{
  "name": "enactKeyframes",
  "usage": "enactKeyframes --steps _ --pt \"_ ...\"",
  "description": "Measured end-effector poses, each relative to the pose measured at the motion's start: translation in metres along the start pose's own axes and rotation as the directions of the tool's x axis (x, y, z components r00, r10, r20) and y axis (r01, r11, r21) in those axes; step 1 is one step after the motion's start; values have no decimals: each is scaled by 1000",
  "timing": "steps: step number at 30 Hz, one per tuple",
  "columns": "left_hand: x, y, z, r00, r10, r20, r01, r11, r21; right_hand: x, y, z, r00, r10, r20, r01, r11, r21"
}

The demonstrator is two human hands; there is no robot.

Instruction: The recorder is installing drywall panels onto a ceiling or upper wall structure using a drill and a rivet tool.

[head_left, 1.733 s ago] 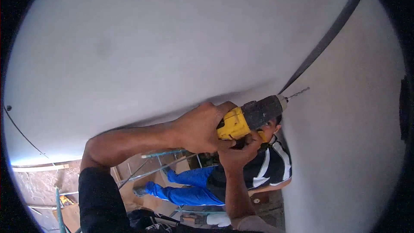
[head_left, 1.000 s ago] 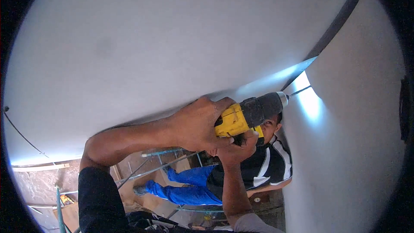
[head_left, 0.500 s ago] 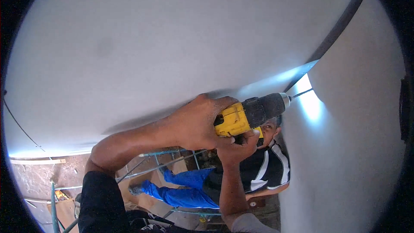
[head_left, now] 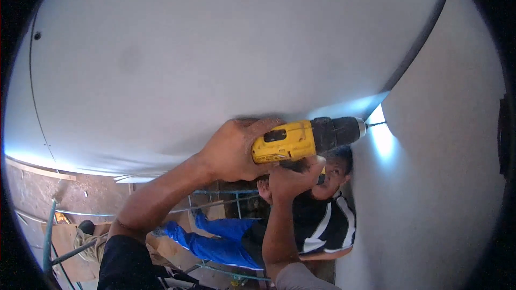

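Note:
A yellow and black cordless drill (head_left: 287, 140) lies almost level, its chuck pointing right. Its thin bit (head_left: 377, 124) reaches the pale wall panel (head_left: 441, 172), just below the corner joint, where the drill's lamp throws a bright patch. My left hand (head_left: 236, 147) is closed round the rear of the drill body, pressed close to the large pale panel. Below the body, my right hand (head_left: 295, 177) is wrapped round the drill's grip, with its fingers near the trigger. The lower part of the grip is mostly hidden.
A large pale panel (head_left: 177, 64) spans the upper view, meeting the other at a dark gap (head_left: 416, 48). Below, a person (head_left: 301, 225) in blue trousers looks up, one hand raised near my right wrist. Scaffold tubes (head_left: 51, 231) and boards stand lower left.
The drill has shifted slightly left and turned closer to level, with both hands still on it. My view has moved a little. The person below now has a hand showing near my wrist.

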State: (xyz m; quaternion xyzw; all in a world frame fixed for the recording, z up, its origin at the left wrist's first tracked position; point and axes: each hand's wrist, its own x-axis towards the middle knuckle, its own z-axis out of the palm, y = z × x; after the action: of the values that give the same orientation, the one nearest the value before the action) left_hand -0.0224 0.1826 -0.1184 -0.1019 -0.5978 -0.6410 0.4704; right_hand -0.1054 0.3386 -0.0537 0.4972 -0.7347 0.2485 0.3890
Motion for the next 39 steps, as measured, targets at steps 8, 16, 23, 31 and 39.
enactKeyframes --steps 8,16,23,31,39 --pt "-2 -8 3 990 122 -74 -122 992 7 -3 4 5 998 57 4 -57 984 172" --pt "-8 0 10 998 38 -44 -40 998 -49 -6 13 1 994 32 -107 -6 973 233" --pt "-12 0 17 998 26 -64 -29 999 -40 -8 5 -10 997 23 -74 -17 997 72" --pt "-9 5 20 998 6 -61 -8 1000 -23 -7 14 -14 999 -3 -34 6 994 107" --pt "-3 5 29 997 4 -76 -5 1000 -14 -2 20 -27 996 -55 77 53 998 25"
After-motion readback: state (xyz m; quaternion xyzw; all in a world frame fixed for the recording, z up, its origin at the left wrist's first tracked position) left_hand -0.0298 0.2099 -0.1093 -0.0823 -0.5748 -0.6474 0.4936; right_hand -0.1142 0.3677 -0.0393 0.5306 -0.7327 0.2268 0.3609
